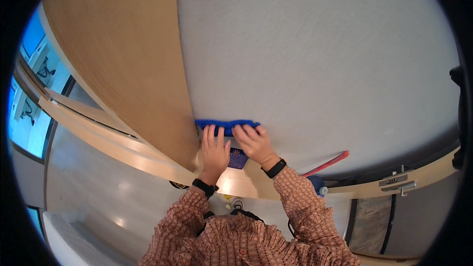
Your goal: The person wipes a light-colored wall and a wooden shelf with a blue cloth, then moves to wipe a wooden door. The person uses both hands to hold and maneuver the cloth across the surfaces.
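A crumpled, folded blue cloth (221,123) lies against a light-grey textured surface (314,62), its left end at the edge of a wood panel (129,55). The fingers of my left hand (214,153) lie over the cloth's left part, thumb held apart. On its right part, the fingers of my right hand (255,144) are bent and slightly blurred. Both hands hide some of the cloth. Between my wrists, a dark purple card (237,159) bearing writing is partly covered by my hands.
Right of my right forearm are a slanted red stick (327,163) and a dark blue container (316,184) with a pale cap. A light wood strip (251,186) runs across before me. Farther right is a metal latch fitting (399,183). Pale floor (111,195) shows below.
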The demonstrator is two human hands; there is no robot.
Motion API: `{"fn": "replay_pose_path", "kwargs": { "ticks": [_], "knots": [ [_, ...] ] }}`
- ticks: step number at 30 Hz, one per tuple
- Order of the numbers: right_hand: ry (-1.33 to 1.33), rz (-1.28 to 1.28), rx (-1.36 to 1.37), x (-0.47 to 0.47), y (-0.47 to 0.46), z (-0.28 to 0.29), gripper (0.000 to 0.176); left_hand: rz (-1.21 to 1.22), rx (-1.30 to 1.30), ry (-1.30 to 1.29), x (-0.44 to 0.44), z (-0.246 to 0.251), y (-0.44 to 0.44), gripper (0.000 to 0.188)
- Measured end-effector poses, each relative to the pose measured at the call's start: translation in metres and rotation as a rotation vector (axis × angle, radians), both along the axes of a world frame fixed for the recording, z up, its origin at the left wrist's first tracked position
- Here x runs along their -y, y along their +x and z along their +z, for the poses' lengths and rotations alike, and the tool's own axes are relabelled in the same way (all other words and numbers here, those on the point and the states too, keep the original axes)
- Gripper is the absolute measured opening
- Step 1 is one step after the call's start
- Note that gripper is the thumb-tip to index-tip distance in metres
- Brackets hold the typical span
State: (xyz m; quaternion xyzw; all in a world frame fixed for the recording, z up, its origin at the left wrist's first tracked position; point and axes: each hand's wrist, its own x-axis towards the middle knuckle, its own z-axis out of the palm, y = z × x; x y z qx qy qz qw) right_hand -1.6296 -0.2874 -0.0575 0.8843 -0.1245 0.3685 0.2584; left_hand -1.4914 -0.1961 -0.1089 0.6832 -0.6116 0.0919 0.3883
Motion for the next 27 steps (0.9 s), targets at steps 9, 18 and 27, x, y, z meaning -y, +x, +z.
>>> {"fn": "replay_pose_path", "kwargs": {
  "ticks": [9,18,27],
  "knots": [
    [-0.016,-0.139,0.292,0.009,0.011,0.070,0.026,-0.022,-0.147,-0.123,0.026,0.086,-0.008,0.056],
    [0.061,0.013,0.153,-0.003,-0.015,0.008,0.026,-0.115,0.046,-0.181,0.019,-0.002,-0.006,0.054],
    [-0.174,-0.006,0.419,-0.002,-0.042,0.116,0.022,-0.035,0.207,-0.432,0.041,0.112,-0.043,0.056]
  ]
}}
